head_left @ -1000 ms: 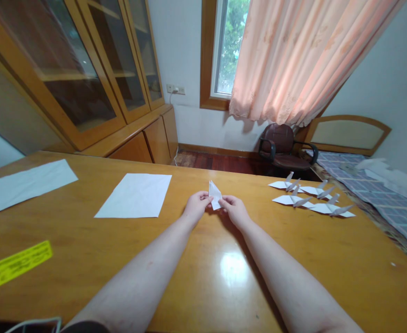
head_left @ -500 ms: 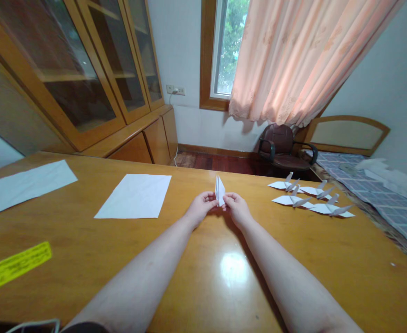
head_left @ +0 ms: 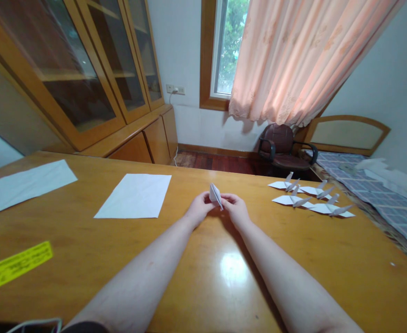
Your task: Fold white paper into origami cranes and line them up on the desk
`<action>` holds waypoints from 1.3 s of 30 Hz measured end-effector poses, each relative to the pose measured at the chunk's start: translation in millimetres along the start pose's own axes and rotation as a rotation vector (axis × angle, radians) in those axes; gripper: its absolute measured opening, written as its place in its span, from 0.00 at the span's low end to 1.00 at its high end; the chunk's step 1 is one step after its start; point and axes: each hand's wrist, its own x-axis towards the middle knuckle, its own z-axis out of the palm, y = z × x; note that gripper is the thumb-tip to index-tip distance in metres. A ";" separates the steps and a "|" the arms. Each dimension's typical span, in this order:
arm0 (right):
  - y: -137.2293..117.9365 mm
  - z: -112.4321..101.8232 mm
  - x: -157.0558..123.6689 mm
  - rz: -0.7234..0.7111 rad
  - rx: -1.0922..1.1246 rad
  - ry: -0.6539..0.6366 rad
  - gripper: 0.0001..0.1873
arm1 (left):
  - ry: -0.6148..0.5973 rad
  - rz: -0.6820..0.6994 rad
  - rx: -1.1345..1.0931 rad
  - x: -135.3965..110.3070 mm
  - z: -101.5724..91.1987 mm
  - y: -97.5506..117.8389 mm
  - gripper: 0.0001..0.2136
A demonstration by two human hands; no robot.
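A small piece of folded white paper [head_left: 215, 194] is held just above the wooden table, its pointed end up and leaning left. My left hand [head_left: 199, 207] pinches it from the left side. The fingers of my right hand [head_left: 236, 208] are closed on its lower right edge. Parts of the fingertips are hidden behind the paper. To the right sit several folded paper cranes [head_left: 291, 200], grouped in two rows with their wings spread. Left of my hands lies a flat sheet of white paper [head_left: 134, 196].
Another white sheet [head_left: 26, 187] lies at the table's far left, with a yellow strip bearing dark writing [head_left: 16, 267] nearer me. Beyond the table [head_left: 189, 296] stand a glass-door cabinet [head_left: 120, 134], a brown armchair [head_left: 281, 143] and a bed [head_left: 362, 175] on the right.
The folded paper has turned between my hands: its tip has tipped left and lower, and a different face shows. Both hands have shifted only slightly.
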 end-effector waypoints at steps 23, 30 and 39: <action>-10.5 1.2 -7.8 -0.332 -0.105 0.050 0.03 | -0.040 0.217 0.069 -8.4 1.2 7.0 0.16; -4.8 -2.4 -5.6 -0.313 -0.137 0.057 0.06 | -0.032 0.252 0.073 -9.1 1.2 8.0 0.16; -3.5 -1.3 -2.8 -0.219 -0.166 0.000 0.12 | 0.038 0.180 0.104 -5.2 1.3 8.0 0.11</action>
